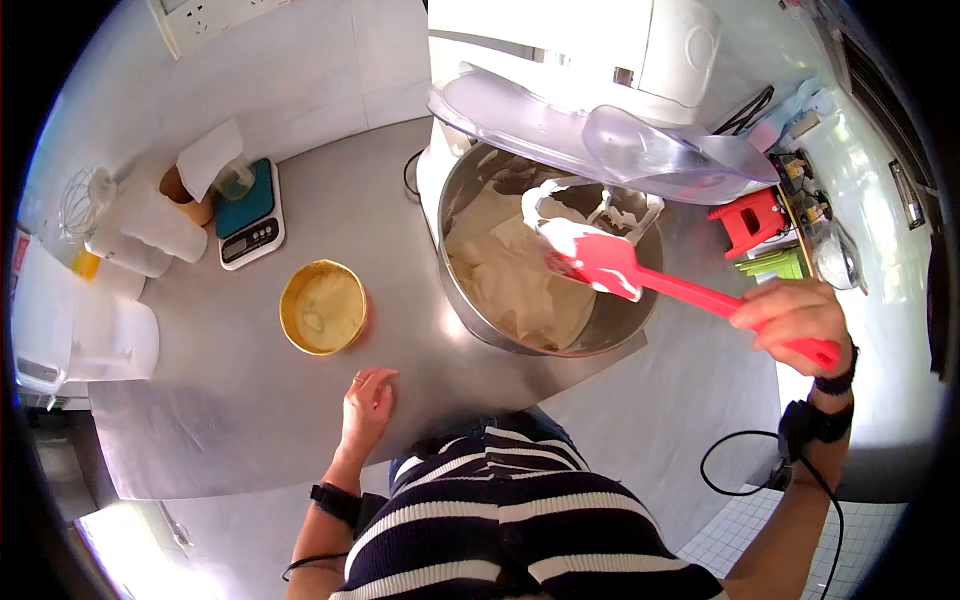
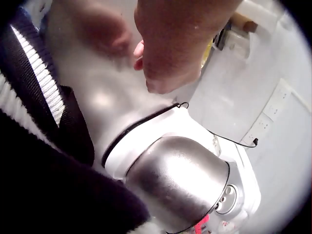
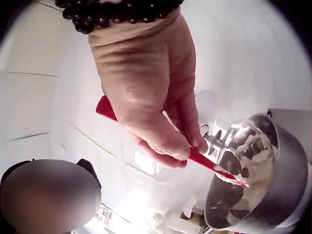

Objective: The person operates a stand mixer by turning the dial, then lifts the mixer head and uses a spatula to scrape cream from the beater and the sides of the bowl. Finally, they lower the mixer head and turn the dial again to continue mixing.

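My right hand grips the handle of a red spatula, its blade smeared with white cream. The blade is over a steel mixer bowl holding pale, thick batter. A cream-coated beater hangs in the bowl beside the blade. The right wrist view shows the fingers and thumb around the spatula handle. My left hand is by the near edge of the counter, its fingers loosely bent and holding nothing. Just beyond it stands a round golden-rimmed tin with some pale residue inside.
A clear plastic lid tilts up over the bowl below the white mixer head. On the steel counter, a kitchen scale and white plastic jugs stand at left. A red item lies right of the bowl.
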A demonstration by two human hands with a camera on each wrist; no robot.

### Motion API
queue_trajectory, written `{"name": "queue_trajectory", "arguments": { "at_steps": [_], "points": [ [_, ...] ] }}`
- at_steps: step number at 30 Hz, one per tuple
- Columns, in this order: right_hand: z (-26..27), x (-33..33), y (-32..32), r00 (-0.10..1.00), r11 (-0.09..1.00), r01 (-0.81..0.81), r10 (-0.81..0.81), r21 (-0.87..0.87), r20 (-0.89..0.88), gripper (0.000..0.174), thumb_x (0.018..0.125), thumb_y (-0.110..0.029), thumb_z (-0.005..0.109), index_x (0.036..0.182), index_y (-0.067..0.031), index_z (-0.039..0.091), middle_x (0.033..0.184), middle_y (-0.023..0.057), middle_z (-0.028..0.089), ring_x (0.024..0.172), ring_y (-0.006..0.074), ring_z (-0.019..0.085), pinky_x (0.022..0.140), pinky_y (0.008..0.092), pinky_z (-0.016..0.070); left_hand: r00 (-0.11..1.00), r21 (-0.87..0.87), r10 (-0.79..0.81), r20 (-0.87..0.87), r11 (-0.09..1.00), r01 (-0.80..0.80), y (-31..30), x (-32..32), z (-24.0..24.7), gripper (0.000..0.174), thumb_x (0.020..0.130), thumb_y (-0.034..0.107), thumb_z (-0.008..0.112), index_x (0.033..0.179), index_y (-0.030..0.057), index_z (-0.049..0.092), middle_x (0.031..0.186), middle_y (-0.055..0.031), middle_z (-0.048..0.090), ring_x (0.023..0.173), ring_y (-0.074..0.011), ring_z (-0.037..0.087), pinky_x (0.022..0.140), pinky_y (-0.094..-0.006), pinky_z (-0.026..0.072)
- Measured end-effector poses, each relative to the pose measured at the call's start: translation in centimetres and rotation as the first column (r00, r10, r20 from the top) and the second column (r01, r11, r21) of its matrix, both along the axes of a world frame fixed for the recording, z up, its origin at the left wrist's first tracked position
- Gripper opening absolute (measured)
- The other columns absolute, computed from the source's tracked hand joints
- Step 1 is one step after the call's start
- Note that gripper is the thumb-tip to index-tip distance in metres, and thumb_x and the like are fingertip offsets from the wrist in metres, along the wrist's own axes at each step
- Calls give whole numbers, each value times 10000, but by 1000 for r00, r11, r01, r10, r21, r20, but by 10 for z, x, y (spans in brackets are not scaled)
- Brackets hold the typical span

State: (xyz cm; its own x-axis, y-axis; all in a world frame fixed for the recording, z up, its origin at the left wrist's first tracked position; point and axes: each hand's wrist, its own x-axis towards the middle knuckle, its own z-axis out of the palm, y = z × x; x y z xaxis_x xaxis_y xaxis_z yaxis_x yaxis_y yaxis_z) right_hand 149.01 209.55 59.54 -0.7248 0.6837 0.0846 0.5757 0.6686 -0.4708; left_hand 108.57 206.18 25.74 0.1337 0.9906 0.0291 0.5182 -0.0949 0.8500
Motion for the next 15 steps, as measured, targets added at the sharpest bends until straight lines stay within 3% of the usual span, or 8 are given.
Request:
{"name": "queue_trajectory", "arguments": {
  "at_steps": [2,5,7,8,9,11,13,15],
  "points": [
    [7,11,-15,997,997,65,-63,47,-33,88,616,13,629,678,-40,597,887,134,651,753,274,636,628,339,520,1000,-22,-29,-1,999,29,3,3,-1,223,776,-5,521,972,53,611,914,-92,585,647,-164,533,577,-260,460],
    [16,44,-41,947,971,238,-228,21,-226,57,690,-7,595,712,-54,572,824,143,631,614,229,608,563,318,510,998,-30,-62,-3,998,62,7,12,4,222,775,-1,520,971,54,611,920,-95,586,655,-171,541,585,-266,465],
    [-20,68,-58,715,868,496,-411,-3,-565,25,770,-41,547,793,-42,555,832,140,598,559,200,579,491,296,476,996,-4,-85,-5,996,85,11,17,5,222,769,-6,520,964,52,609,931,-102,584,652,-186,543,591,-275,466],
    [-40,75,-59,532,817,568,-460,-104,-710,83,842,-75,489,885,-24,540,860,142,574,559,185,569,466,267,440,996,19,-93,-2,995,93,12,19,4,222,762,-12,521,957,50,608,938,-107,582,646,-199,541,594,-284,465],
    [-47,57,-57,240,652,689,-618,-317,-749,143,882,-154,476,890,-27,541,825,115,580,555,161,549,489,237,426,995,41,-101,1,994,101,13,20,4,222,756,-17,523,951,47,606,945,-112,579,640,-213,540,598,-292,464],
    [-70,54,-53,38,524,755,-636,-395,-770,206,893,-229,490,899,-31,544,792,81,582,548,132,523,512,228,424,994,33,-107,10,994,107,15,23,10,225,753,-23,521,948,50,607,949,-112,579,641,-213,542,597,-291,464],
    [-81,44,-54,-134,488,657,-675,-575,-726,222,893,-254,503,896,-37,548,769,56,582,535,115,504,504,231,421,994,31,-107,13,994,107,15,24,14,228,751,-26,520,947,51,608,952,-112,578,641,-214,543,596,-292,463],
    [-83,34,-53,-154,513,632,-652,-581,-743,209,889,-243,515,898,-38,551,792,54,585,560,115,531,503,233,419,994,32,-105,6,994,105,12,20,15,230,750,-28,519,945,53,609,954,-112,577,643,-215,545,597,-294,463]
  ]
}}
